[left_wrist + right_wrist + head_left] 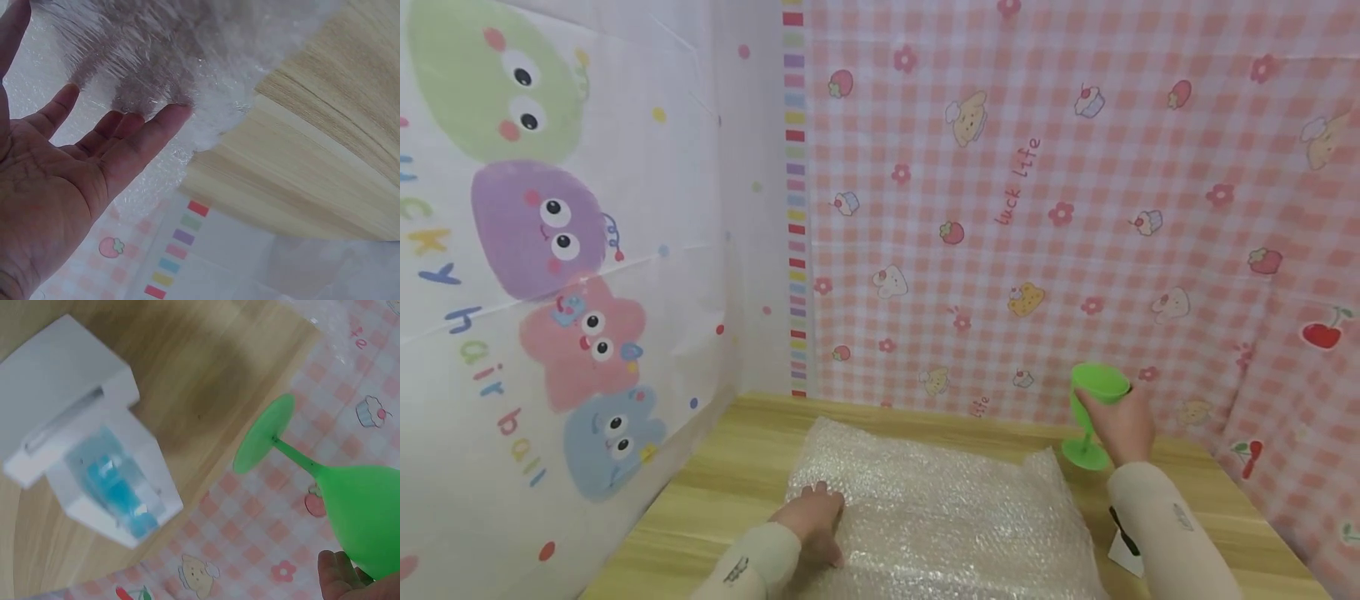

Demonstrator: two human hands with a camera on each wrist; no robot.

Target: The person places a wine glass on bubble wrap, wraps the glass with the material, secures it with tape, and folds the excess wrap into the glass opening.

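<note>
In my right hand [1123,425] I hold a green plastic goblet [1101,382] by its bowl, its mouth facing up. The goblet's stem and round foot [265,433] show in the right wrist view, near the table's back edge; whether the foot touches the table I cannot tell. A sheet of bubble wrap [955,517] lies spread over the middle of the table. On its left side rests my left hand [815,515]. Up close, the left fingers [144,140] look nearly straight and touch the wrap's edge.
Beside my right forearm stands a white box-shaped thing [134,481] with blue inside, mostly hidden by the sleeve in the head view. The wooden table [700,500] meets a pink checked cloth [925,250] at the back and a white cartoon-print sheet [685,208] at left.
</note>
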